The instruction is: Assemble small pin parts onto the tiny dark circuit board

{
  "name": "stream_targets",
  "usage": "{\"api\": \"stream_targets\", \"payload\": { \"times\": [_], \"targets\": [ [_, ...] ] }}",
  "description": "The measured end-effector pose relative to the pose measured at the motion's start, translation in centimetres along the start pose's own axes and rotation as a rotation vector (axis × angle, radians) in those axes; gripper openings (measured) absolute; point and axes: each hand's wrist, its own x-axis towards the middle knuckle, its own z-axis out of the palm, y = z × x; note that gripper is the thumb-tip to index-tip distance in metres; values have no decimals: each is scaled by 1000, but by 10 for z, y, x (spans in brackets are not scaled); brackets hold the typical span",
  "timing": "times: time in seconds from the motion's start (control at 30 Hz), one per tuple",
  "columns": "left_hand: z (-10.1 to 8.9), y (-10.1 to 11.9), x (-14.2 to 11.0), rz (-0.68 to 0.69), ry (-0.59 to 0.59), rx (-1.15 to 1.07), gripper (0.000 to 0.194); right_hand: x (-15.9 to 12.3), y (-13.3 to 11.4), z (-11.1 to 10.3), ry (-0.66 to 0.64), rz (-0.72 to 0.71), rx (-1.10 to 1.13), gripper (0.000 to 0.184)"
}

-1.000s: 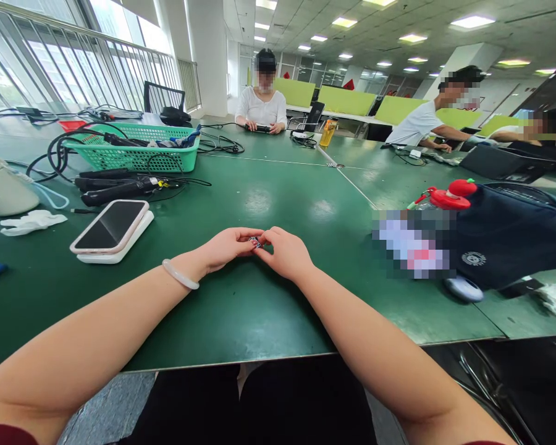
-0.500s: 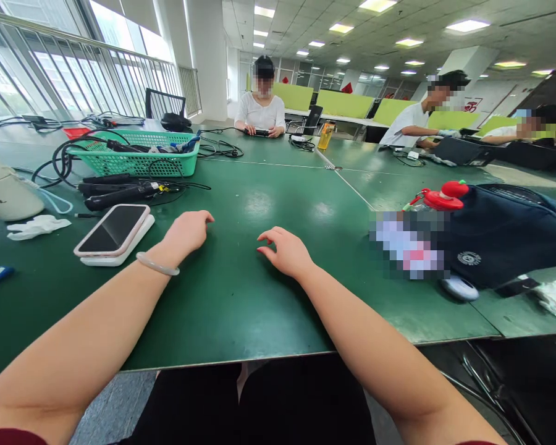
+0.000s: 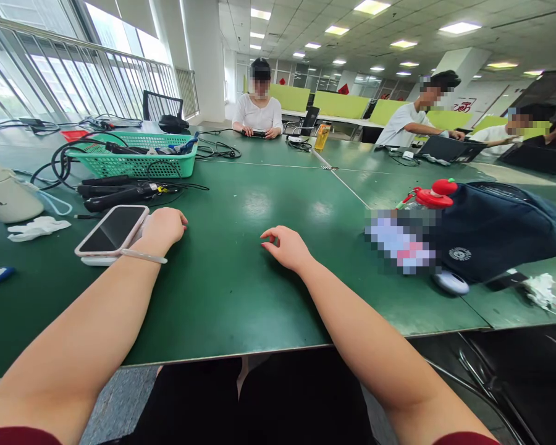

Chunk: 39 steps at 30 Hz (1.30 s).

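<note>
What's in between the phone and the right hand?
The left hand, close beside the phone, then bare green table up to the right hand. The head view shows it.

A pink-edged phone (image 3: 113, 230) — dark screen up — lies on a white slab (image 3: 98, 261).

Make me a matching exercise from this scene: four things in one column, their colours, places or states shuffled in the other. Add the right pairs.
Column one
1. Left hand
2. Basket
3. Right hand
4. Phone

Column two
A. Lies on top of a white object
B. No bracelet; a gap shows between thumb and fingers
C. Pale bracelet on the wrist
D. Green, with mesh sides

Right pairs: 1-C, 2-D, 3-B, 4-A
</note>
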Motion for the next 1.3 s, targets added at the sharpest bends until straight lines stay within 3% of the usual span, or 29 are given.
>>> {"api": "stream_targets", "payload": {
  "times": [0.27, 0.53, 0.8, 1.0, 1.07, 1.13, 1.2, 1.3],
  "targets": [
    [9, -12, 12, 70, 94, -15, 42, 0, 0, 0, -16, 11, 45, 15],
    [8, 2, 8, -11, 79, 32, 36, 0, 0, -1, -27, 23, 85, 15],
    [18, 20, 0, -80, 21, -120, 35, 1, 2, 4, -97, 19, 129, 16],
    [19, 61, -27, 162, -107, -211, 21, 2, 0, 4, -139, 19, 118, 17],
    [19, 76, -41, 420, -177, -365, 19, 3, 1, 4, -145, 17, 119, 17],
    [18, 87, -53, 591, -222, -490, 18, 3, 1, 4, -142, 11, 118, 17],
    [16, 91, -59, 634, -207, -546, 18, 3, 1, 4, -137, 5, 117, 17],
    [16, 87, -55, 549, -154, -499, 18, 3, 1, 4, -140, 0, 117, 17]
  ]
}}
